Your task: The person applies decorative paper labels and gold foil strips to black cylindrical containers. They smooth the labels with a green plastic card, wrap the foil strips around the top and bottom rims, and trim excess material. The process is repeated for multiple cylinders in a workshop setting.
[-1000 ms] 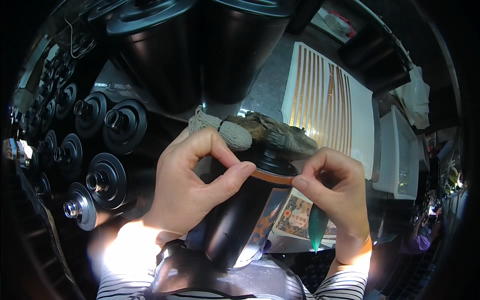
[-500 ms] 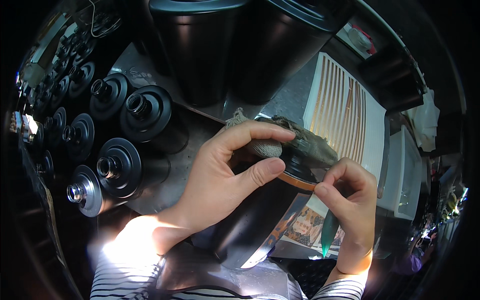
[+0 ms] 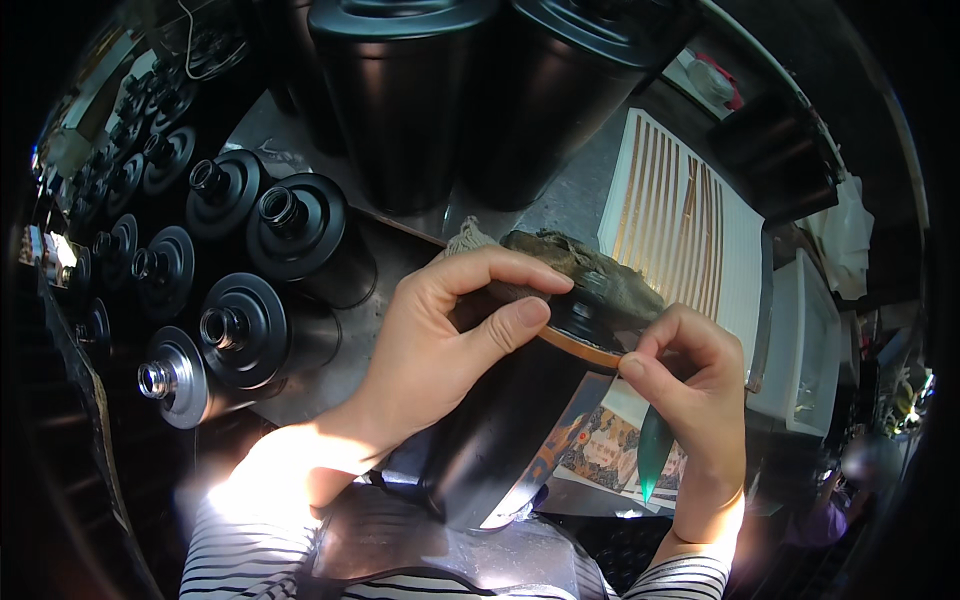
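Holding a black canister (image 3: 505,430) tilted across my lap, lid end up and away from me. My left hand (image 3: 440,345) is curled over its upper end, index finger arched across the top, thumb pressed flat against the side just under the rim. My right hand (image 3: 690,390) is pinched, thumb and forefinger closed on a thin orange band (image 3: 590,352) that runs round the canister just below the lid; a green pointed tool (image 3: 652,455) hangs down beneath that palm, how it is held I cannot tell. A worn brown rag (image 3: 590,275) lies over the canister's far edge, touching it.

Also present:
- two tall black canisters (image 3: 400,100), upright, beyond the hands
- a row of black canisters with narrow necks (image 3: 290,225), left side, one with a silver cap (image 3: 165,378)
- a white sheet carrying orange strips (image 3: 680,220), right, on the grey bench (image 3: 560,205)
- a colourful printed label (image 3: 610,450) below the canister
- my striped sleeves (image 3: 240,555)
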Tool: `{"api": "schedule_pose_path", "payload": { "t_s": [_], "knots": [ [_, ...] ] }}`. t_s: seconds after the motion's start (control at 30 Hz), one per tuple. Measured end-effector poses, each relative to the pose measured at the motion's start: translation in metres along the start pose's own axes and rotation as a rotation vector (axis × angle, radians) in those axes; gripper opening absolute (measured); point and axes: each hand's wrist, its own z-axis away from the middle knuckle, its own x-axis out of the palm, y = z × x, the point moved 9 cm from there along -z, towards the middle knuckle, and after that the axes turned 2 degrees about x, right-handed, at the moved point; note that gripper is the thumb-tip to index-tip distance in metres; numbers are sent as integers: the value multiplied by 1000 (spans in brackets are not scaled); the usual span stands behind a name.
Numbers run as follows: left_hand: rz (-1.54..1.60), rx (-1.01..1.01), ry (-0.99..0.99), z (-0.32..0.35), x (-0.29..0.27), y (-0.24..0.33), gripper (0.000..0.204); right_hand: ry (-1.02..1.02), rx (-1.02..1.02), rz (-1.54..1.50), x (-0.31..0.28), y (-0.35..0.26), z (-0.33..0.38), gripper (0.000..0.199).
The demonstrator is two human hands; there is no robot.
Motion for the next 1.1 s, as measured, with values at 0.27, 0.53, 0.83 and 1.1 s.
{"api": "schedule_pose_path", "payload": {
  "t_s": [0.27, 0.53, 0.83, 1.1],
  "knots": [
    [11, -3, 41, 1, -3, 1, 22, -19, -26, -14, 1, 3, 0, 16],
    [-43, -6, 79, 1, -4, -1, 20, -38, -30, -14, 1, 5, 0, 15],
    [-791, 415, -46, 48, 38, 28, 58, -28, -38, 46, -2, 6, 0, 17],
    [112, -182, 135, 55, 16, -18, 69, -38, -89, 83, 0, 4, 1, 19]
  ]
}}
